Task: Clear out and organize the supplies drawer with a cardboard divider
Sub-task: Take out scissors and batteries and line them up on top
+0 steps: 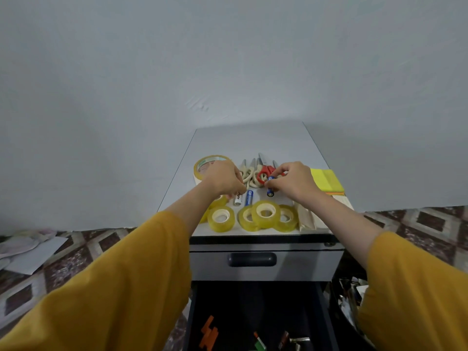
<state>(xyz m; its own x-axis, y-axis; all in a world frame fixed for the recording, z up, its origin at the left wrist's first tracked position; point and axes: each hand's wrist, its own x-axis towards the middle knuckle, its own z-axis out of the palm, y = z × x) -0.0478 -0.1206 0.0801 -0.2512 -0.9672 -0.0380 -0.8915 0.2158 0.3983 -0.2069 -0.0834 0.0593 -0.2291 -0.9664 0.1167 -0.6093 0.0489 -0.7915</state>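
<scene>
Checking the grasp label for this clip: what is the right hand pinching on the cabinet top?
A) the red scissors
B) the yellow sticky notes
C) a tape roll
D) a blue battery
D: the right hand pinches the blue battery by its upper end.

Seemingly a home room: grey drawer cabinet [304, 264], patterned floor tiles [76, 252], plain wall [228, 59].
</scene>
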